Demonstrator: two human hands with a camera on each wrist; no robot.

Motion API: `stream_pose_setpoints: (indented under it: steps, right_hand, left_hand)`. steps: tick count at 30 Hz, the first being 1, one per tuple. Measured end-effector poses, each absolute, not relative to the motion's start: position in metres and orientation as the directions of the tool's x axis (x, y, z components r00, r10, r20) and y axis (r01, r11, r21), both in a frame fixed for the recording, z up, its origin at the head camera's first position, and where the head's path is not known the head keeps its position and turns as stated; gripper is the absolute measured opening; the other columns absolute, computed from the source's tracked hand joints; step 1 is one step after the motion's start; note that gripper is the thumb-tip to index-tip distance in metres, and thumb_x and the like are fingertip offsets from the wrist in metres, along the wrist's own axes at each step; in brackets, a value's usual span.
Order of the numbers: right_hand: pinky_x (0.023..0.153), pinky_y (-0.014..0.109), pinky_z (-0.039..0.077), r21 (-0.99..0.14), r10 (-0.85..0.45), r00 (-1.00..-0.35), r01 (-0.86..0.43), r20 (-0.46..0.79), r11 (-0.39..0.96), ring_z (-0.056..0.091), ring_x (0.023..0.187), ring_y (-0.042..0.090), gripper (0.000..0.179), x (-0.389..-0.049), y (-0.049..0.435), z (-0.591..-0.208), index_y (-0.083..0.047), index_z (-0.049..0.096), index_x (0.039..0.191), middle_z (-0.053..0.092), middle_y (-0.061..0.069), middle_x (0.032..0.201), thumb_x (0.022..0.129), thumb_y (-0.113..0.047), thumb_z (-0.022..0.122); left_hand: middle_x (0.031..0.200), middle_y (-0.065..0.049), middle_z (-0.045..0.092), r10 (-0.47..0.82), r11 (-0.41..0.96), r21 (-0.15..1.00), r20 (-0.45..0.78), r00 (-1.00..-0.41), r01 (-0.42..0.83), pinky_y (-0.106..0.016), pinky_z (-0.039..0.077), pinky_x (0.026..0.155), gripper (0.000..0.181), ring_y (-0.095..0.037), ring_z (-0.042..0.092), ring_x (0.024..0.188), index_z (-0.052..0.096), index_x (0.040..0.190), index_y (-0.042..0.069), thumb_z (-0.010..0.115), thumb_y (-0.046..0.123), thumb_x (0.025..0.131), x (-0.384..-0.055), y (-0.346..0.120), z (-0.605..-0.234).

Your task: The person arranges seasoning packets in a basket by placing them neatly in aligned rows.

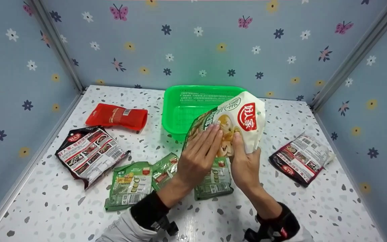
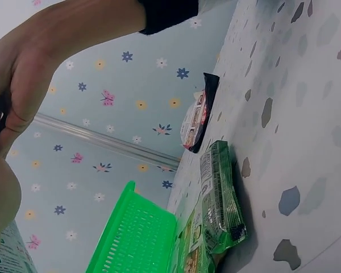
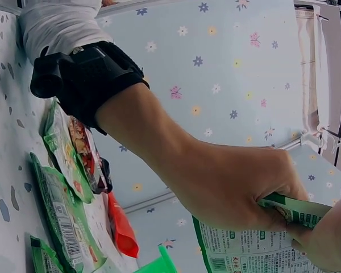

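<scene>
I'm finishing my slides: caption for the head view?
Left hand and right hand grip a food packet, a green basket beyond, other packets lying around.

The held packet (image 1: pixel 227 121) looks like smooth, lightly creased plastic film, while the red pouch (image 1: pixel 116 117) has a soft sheen. The basket (image 1: pixel 170 129) is glossy plastic; the sleeve (image 1: pixel 123 228), wrinkled cloth; the speckled surface (image 1: pixel 331 208), smooth.

I'm standing by what is looking like a small recording booth. Behind the green basket (image 1: pixel 200 88), a flower-printed panel (image 1: pixel 186 40) is rising; left and right of it, metal strips (image 1: pixel 60 47) are joining more panels. Speckled tabletop (image 1: pixel 55 210) is spreading under it. Before it, a person is wearing wrist cameras (image 1: pixel 170 228).
</scene>
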State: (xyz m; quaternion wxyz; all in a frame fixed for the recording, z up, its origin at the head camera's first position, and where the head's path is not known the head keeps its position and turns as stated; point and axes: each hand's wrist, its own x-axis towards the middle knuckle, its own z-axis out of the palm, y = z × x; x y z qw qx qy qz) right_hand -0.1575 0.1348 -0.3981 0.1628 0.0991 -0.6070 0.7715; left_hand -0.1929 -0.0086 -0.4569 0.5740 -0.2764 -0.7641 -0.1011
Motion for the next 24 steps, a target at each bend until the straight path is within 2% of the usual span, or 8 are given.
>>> stream_pose_setpoints:
  steps: [3, 6, 10, 13, 15, 18, 24]
  right_hand:
    - [0.113, 0.041, 0.065, -0.873, 0.119, -0.935, -0.353, 0.333, -0.337, 0.076, 0.133, 0.023, 0.043, -0.16, 0.135, -0.398, -0.001, 0.044, 0.162, 0.07, 0.018, 0.148, 0.12, -0.011, 0.046]
    - [0.114, 0.044, 0.064, -0.832, 0.12, -0.938, -0.344, 0.326, -0.436, 0.075, 0.134, 0.025, 0.042, -0.163, 0.136, -0.396, -0.002, 0.042, 0.162, 0.069, 0.014, 0.147, 0.12, -0.01, 0.044]
    - [0.119, 0.046, 0.061, -0.784, 0.159, -0.925, -0.377, 0.345, -0.493, 0.071, 0.141, 0.027, 0.045, -0.171, 0.145, -0.391, -0.006, 0.039, 0.166, 0.065, 0.014, 0.153, 0.121, -0.01, 0.041]
    - [0.121, 0.047, 0.06, -0.752, 0.215, -0.911, -0.412, 0.353, -0.514, 0.069, 0.144, 0.029, 0.046, -0.18, 0.154, -0.386, -0.008, 0.04, 0.167, 0.063, 0.015, 0.157, 0.121, -0.01, 0.041]
    - [0.12, 0.048, 0.06, -0.74, 0.249, -0.903, -0.43, 0.351, -0.517, 0.069, 0.143, 0.03, 0.045, -0.185, 0.161, -0.383, -0.01, 0.041, 0.167, 0.064, 0.015, 0.157, 0.121, -0.01, 0.041]
    - [0.121, 0.047, 0.06, -0.727, 0.287, -0.894, -0.448, 0.345, -0.521, 0.067, 0.144, 0.03, 0.044, -0.19, 0.17, -0.379, -0.011, 0.042, 0.166, 0.062, 0.015, 0.157, 0.122, -0.011, 0.041]
    - [0.115, 0.046, 0.065, -0.716, 0.342, -0.872, -0.484, 0.349, -0.503, 0.066, 0.143, 0.033, 0.043, -0.198, 0.181, -0.374, -0.013, 0.042, 0.165, 0.061, 0.017, 0.156, 0.122, -0.012, 0.038]
  left_hand:
    - [0.146, -0.017, 0.078, 0.298, 0.808, -0.122, 0.929, -0.22, 0.576, -0.042, 0.061, 0.119, 0.039, -0.032, 0.077, 0.137, 0.077, 0.142, 0.002, 0.07, -0.004, 0.103, -0.193, -0.008, -0.456]
    - [0.152, -0.018, 0.074, 0.311, 0.773, -0.083, 0.914, -0.261, 0.629, -0.044, 0.057, 0.124, 0.05, -0.034, 0.072, 0.144, 0.073, 0.147, 0.001, 0.074, 0.003, 0.097, -0.192, -0.01, -0.454]
    - [0.158, -0.02, 0.069, 0.343, 0.689, -0.02, 0.889, -0.302, 0.724, -0.049, 0.054, 0.128, 0.071, -0.037, 0.066, 0.15, 0.067, 0.153, 0.0, 0.085, 0.019, 0.087, -0.195, -0.017, -0.452]
    - [0.158, -0.021, 0.069, 0.352, 0.637, 0.026, 0.88, -0.32, 0.771, -0.052, 0.054, 0.128, 0.077, -0.039, 0.065, 0.151, 0.065, 0.153, -0.001, 0.087, 0.029, 0.086, -0.202, -0.025, -0.453]
    - [0.158, -0.021, 0.069, 0.342, 0.632, 0.054, 0.876, -0.341, 0.773, -0.052, 0.053, 0.129, 0.074, -0.04, 0.064, 0.151, 0.064, 0.154, -0.001, 0.083, 0.031, 0.09, -0.209, -0.031, -0.456]
    - [0.159, -0.018, 0.068, 0.326, 0.663, 0.097, 0.855, -0.403, 0.742, -0.053, 0.052, 0.13, 0.066, -0.038, 0.063, 0.151, 0.063, 0.156, 0.001, 0.077, 0.03, 0.099, -0.222, -0.041, -0.464]
    - [0.164, -0.015, 0.065, 0.335, 0.782, 0.18, 0.686, -0.646, 0.597, -0.057, 0.044, 0.135, 0.056, -0.037, 0.056, 0.158, 0.058, 0.162, 0.005, 0.064, 0.033, 0.114, -0.246, -0.06, -0.482]
